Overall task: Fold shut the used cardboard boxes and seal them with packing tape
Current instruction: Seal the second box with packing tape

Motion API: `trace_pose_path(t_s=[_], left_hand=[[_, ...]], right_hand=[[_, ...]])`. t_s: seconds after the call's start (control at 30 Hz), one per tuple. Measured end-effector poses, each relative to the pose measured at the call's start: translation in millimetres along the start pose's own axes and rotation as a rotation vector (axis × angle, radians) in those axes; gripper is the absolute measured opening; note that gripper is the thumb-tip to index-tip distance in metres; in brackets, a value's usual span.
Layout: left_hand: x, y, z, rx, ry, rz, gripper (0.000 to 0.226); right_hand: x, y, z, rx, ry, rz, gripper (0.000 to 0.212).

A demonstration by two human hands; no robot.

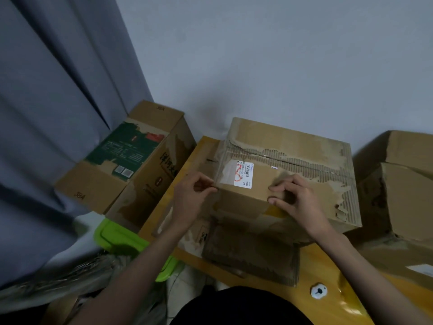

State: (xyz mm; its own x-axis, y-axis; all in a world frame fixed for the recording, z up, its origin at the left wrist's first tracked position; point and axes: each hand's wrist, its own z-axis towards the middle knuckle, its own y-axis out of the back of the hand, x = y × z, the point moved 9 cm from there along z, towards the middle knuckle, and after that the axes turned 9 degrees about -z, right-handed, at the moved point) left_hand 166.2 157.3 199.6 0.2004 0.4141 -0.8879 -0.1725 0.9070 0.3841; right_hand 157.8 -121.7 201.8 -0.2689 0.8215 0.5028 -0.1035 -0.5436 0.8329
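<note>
A worn cardboard box (293, 146) with torn top paper and a white shipping label (243, 174) stands closed on the yellow table (328, 273). My left hand (192, 195) pinches at the box's near left corner, where a strip of clear tape seems to lie over the label. My right hand (295, 195) presses its fingertips on the box's near top edge, right of the label. No tape roll is in view.
An open box with green print (126, 158) stands at the left by the grey curtain (58, 113). Another open box (398, 184) sits at the right. A flat piece of cardboard (250, 252) lies before the middle box. A green lid (121, 238) and a small white object (318, 290) are near.
</note>
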Motion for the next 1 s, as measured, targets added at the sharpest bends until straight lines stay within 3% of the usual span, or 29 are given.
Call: trace_pose_path(t_s=[0.13, 0.27, 0.47, 0.57, 0.63, 0.77, 1.0], left_hand=[[16, 1, -25, -0.265, 0.202, -0.223, 0.025], [16, -6, -41, -0.336, 0.266, -0.308, 0.026], [11, -1, -28, -0.226, 0.162, -0.223, 0.026], [4, 1, -8, -0.076, 0.021, -0.012, 0.017], [-2, -5, -2, 0.032, -0.036, 0.117, 0.024], [-10, -27, -7, 0.143, -0.011, 0.245, 0.058], [-21, -69, 17, 0.273, 0.213, 0.260, 0.066]], right_hand=[[-2, 0, -2, 0.005, -0.009, 0.016, 0.029], [-4, -3, -3, 0.001, -0.025, 0.041, 0.028], [-7, -5, -2, 0.018, -0.029, 0.068, 0.028], [-6, -6, -1, 0.018, -0.030, 0.041, 0.028], [-5, -5, 1, 0.010, -0.018, 0.051, 0.028], [-5, -3, 0, 0.005, -0.007, 0.068, 0.027], [-4, -4, 0, 0.006, 0.007, 0.064, 0.028]])
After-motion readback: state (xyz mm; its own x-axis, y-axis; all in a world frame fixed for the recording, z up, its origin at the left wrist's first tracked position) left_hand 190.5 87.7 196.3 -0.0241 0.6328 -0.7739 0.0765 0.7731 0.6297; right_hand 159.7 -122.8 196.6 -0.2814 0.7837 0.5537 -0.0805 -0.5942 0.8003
